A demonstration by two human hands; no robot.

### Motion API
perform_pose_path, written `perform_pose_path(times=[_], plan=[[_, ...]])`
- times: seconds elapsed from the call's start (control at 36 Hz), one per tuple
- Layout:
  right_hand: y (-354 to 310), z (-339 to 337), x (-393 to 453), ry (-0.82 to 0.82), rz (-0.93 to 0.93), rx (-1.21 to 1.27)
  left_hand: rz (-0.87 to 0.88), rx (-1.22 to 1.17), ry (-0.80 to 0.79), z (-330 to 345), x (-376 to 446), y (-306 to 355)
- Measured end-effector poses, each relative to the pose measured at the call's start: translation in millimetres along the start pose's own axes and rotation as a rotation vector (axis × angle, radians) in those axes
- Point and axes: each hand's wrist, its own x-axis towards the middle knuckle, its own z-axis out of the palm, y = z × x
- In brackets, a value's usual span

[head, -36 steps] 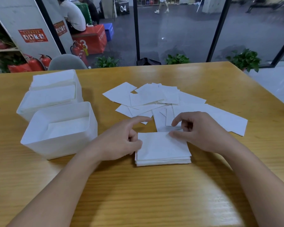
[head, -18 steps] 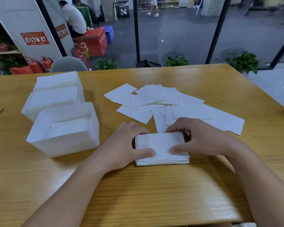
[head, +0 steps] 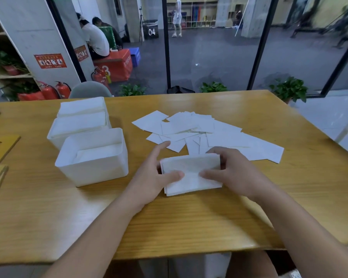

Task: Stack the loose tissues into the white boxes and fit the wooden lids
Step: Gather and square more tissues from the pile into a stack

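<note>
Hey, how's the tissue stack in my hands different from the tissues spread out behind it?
The stack is squared into one neat thick pile; the loose tissues lie scattered as overlapping single sheets at mixed angles. The left hand and right hand grip the stack; nothing touches the loose tissues. Both are white and on the wooden table.

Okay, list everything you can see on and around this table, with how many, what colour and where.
tissue stack: one, white, near table centre, gripped from both sides.
loose tissues: a scattered pile, white, behind the stack.
white boxes: three in a row at left; the near one holds a few tissues, the far two are full.
wooden lids: two partly in view, tan, at the left edge.
table: one, light wood.
potted plants: several, green, on the floor beyond the table.
fire extinguishers: red, far left.
left hand: holds the stack's left side.
right hand: holds the stack's right side.
</note>
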Motion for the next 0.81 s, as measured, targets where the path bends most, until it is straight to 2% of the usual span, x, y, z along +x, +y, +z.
perform_pose_path(times=[0.08, 0.14, 0.22, 0.36, 0.5, 0.64, 0.81], plan=[[-2.8, 17.0, -15.1, 0.121, -0.014, 0.308, 0.033, -0.215, 0.113, 13.1, -10.6, 1.7], [-5.6, 27.9, -21.6, 0.183, -0.031, 0.384, 0.073, -0.235, 0.198, 22.6, -16.2, 5.6], [-12.4, 41.5, -29.3, 0.232, -0.056, 0.446, 0.11, -0.249, 0.235, 32.3, -25.7, 14.2], [-17.4, 54.2, -37.9, 0.273, -0.09, 0.449, 0.097, -0.229, 0.258, 39.7, -40.4, 21.7], [-6.4, 64.8, -45.6, 0.273, -0.04, 0.349, 0.042, -0.12, 0.301, 41.2, -50.4, 8.0], [-8.8, 68.4, -47.8, 0.26, -0.061, 0.367, 0.016, -0.179, 0.32, 53.9, -53.1, 4.8], [-4.6, 73.3, -54.3, 0.326, -0.048, 0.417, 0.026, -0.214, 0.415, 56.1, -57.8, -0.3]])
